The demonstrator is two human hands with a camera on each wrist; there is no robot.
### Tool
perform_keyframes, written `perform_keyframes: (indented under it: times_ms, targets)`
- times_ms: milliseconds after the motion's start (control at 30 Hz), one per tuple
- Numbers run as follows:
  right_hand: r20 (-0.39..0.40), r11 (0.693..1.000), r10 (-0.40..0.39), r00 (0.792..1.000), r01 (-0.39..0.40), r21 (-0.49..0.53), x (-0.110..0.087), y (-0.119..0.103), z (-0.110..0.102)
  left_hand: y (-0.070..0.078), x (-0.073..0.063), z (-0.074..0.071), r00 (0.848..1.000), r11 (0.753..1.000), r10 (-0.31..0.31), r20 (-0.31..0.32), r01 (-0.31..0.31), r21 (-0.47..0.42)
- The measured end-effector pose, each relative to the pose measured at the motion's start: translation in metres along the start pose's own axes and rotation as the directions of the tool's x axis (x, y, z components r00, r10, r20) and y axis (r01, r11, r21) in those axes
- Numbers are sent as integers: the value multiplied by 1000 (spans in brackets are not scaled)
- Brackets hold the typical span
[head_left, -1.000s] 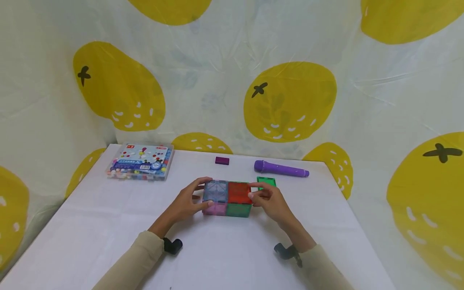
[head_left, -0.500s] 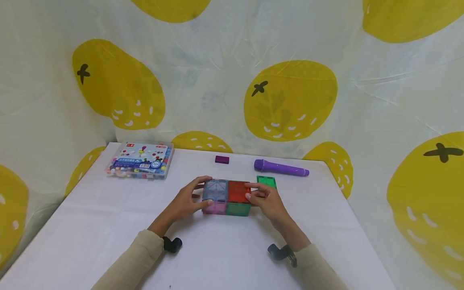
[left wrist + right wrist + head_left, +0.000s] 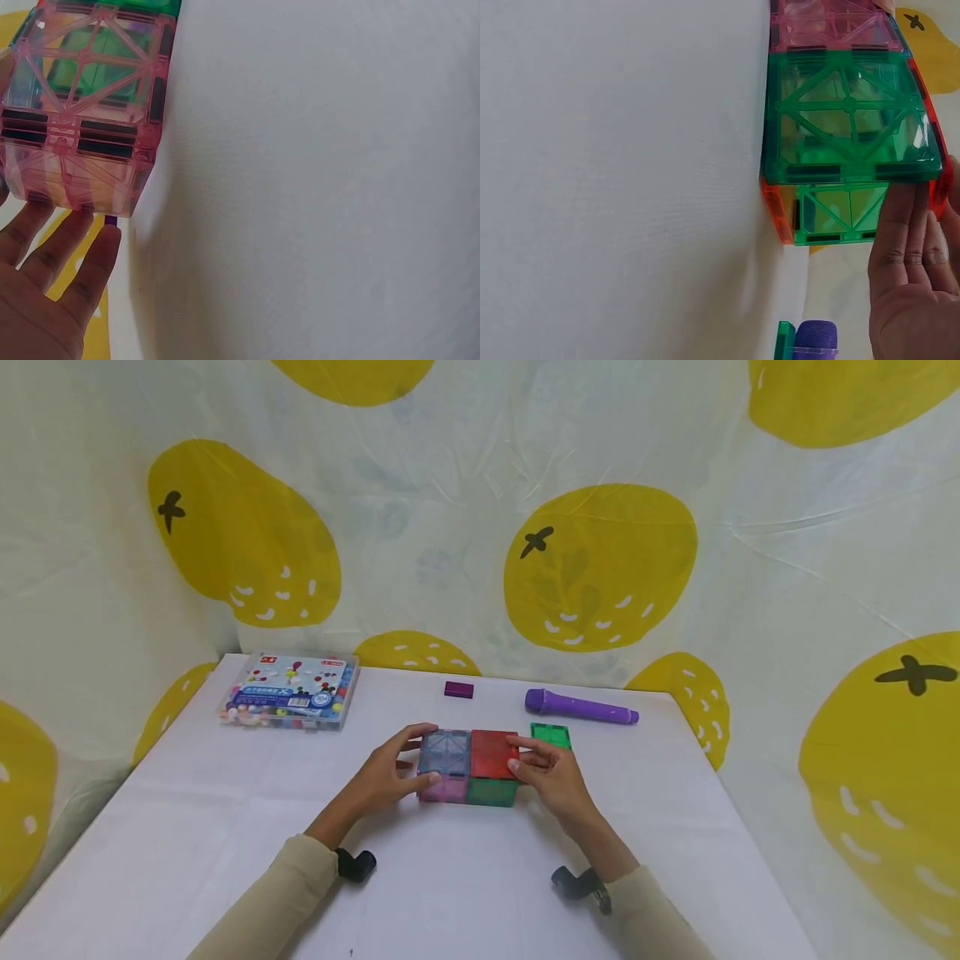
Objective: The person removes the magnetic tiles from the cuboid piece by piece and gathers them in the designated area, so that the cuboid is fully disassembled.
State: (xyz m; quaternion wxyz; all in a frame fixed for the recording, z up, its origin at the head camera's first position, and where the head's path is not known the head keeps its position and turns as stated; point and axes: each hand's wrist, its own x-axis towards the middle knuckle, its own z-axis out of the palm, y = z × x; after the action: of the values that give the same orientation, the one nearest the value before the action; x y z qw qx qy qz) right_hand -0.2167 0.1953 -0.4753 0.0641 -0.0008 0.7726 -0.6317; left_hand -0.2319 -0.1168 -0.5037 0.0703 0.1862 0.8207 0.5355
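A two-cube box of magnetic tiles stands on the white table. Its front has a pink tile (image 3: pixel 444 789) and a green tile (image 3: pixel 491 792); its top has a blue-grey tile (image 3: pixel 446 752) and a red tile (image 3: pixel 491 753). My left hand (image 3: pixel 381 781) holds the left end, thumb at the near top edge and index finger at the far corner. In the left wrist view several fingers (image 3: pixel 96 266) reach the pink end. My right hand (image 3: pixel 557 783) holds the red tile's right edge by thumb and index finger. The right wrist view shows other fingers (image 3: pixel 897 232) against the green end.
A loose green tile (image 3: pixel 551 735) lies just behind my right hand. Further back are a purple toy microphone (image 3: pixel 581 707) and a small purple block (image 3: pixel 459 690). A clear case of coloured beads (image 3: pixel 291 693) sits at the back left, before a patterned curtain (image 3: pixel 450 527).
My right hand has shifted slightly left, its fingertips further over the red tile's edge. The red tile looks brighter now. The left hand has kept its place on the box.
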Motion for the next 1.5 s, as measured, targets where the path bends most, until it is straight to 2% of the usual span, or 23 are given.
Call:
perform_keyframes:
  times_ms: [300,533,800,1100,1367,1500]
  targets:
    - [-39,996,-86,996,87,25,-3,1,-1,2,0,0,1000,1000,-17,4,17,8]
    - [-55,988,-117,992,121,94,-1,-4,-16,3,0,0,1000,1000,-26,3,26,16]
    - [-99,994,-102,990,105,18,4,-4,-53,3,0,1,1000,1000,-4,6,4,13]
    - [-151,997,-77,986,81,18,16,14,-106,5,0,0,1000,1000,-15,11,15,12]
    - [-181,998,6,984,-17,-61,22,28,-148,7,-1,-1,1000,1000,-25,15,25,12]
    - [-180,996,26,983,-41,-82,27,36,-164,7,-1,-1,999,999,-29,15,29,17]
